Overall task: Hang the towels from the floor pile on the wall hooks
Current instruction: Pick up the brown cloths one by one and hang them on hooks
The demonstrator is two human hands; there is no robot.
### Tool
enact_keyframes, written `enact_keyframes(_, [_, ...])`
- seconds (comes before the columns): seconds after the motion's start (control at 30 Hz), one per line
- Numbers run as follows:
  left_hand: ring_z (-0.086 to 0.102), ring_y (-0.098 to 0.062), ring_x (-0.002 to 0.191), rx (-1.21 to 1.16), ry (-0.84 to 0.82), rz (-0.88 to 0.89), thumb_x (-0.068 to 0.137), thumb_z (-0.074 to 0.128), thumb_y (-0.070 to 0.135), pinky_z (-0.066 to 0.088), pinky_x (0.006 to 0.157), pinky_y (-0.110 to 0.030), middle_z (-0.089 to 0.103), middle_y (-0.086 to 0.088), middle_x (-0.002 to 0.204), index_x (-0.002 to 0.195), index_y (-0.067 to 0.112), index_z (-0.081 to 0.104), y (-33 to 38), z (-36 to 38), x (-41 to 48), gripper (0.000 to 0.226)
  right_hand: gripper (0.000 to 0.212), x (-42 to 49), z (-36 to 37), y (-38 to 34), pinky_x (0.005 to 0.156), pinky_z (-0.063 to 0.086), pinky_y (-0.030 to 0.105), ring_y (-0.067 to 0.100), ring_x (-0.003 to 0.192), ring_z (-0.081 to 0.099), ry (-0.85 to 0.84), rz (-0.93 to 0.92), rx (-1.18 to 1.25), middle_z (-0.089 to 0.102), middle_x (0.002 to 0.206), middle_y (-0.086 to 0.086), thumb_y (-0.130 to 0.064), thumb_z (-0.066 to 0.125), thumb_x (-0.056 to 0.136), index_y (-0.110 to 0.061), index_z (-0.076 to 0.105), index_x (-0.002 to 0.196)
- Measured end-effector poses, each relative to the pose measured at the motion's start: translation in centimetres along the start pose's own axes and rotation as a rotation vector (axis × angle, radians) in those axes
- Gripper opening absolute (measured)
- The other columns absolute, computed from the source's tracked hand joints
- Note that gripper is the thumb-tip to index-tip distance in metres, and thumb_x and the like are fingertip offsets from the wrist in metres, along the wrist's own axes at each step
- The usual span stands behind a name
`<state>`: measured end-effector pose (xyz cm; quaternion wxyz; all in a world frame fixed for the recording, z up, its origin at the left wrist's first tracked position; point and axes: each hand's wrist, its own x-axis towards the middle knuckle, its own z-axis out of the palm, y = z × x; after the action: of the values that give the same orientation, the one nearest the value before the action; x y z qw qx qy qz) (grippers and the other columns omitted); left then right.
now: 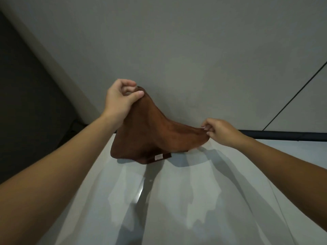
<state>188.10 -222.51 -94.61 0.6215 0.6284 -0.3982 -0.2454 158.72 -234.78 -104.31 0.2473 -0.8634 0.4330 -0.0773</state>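
A small brown towel (150, 131) hangs in the air between my hands, close to the grey wall (177, 50). My left hand (120, 98) pinches its upper corner, held highest. My right hand (219, 131) pinches the lower right corner, stretching the cloth sideways. A small white label shows on the towel's bottom hem. No hook and no floor pile are in view; the towel's top corner may hide a hook, I cannot tell.
A glossy pale floor (159, 200) lies below with shadows of my arms. A dark skirting strip (283, 134) runs along the wall's base at the right. A dark opening (26, 103) is at the left.
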Motion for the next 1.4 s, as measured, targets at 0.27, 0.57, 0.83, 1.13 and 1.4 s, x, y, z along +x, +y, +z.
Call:
enact_keyframes(0.27, [0.061,-0.004,0.059,0.115,-0.263,-0.013,0.074,0.079,-0.002,0.049,0.064,-0.019,0.064,-0.005,0.072,0.087,0.018,0.055,0.0,3.8,-2.4,0.034,0.036,0.5,-1.2,-10.9,0.093,0.048,0.020,0.006,0.107,0.061,0.030,-0.185,0.610,0.063,0.111,-0.008,-0.020,0.073,0.085,-0.024,0.057,0.116])
enact_keyframes(0.57, [0.058,-0.001,0.059,0.001,-0.294,-0.102,0.088,0.068,0.009,0.047,0.059,-0.015,0.062,0.003,0.068,0.083,0.015,0.062,-1.1,4.0,-3.4,0.010,0.024,1.5,-0.9,-13.7,0.065,0.044,0.018,0.001,0.062,0.055,0.291,-0.114,0.586,0.061,0.069,-0.010,-0.017,0.077,0.079,-0.030,0.057,0.072])
enact_keyframes(0.83, [0.051,-0.003,0.060,0.193,-0.400,-0.131,0.094,0.062,0.018,0.043,0.058,-0.017,0.059,0.003,0.069,0.079,0.014,0.061,-4.2,4.0,-3.2,0.016,0.015,2.7,-0.7,-11.3,0.084,0.050,0.027,0.008,0.084,0.065,0.202,-0.101,0.553,0.068,0.086,-0.009,-0.022,0.071,0.085,-0.032,0.061,0.082])
enact_keyframes(1.13, [0.067,-0.001,0.078,0.347,-0.661,-0.169,0.090,0.068,0.027,0.054,0.072,-0.019,0.072,0.015,0.084,0.093,0.026,0.067,-2.2,4.1,-3.6,0.003,0.023,3.4,-4.9,-11.1,0.078,0.045,0.013,-0.006,0.079,0.058,0.483,-0.032,0.550,0.061,0.078,-0.020,-0.008,0.062,0.089,-0.028,0.061,0.080])
enact_keyframes(1.4, [0.058,-0.012,0.073,0.904,-0.823,-0.221,0.094,0.060,0.037,0.042,0.063,-0.024,0.063,0.011,0.075,0.082,0.024,0.063,10.6,0.6,-3.1,0.018,0.019,-4.0,-22.4,-13.5,0.071,0.041,0.006,-0.011,0.076,0.057,0.525,0.233,0.578,0.062,0.081,-0.020,-0.011,0.062,0.090,-0.028,0.064,0.082])
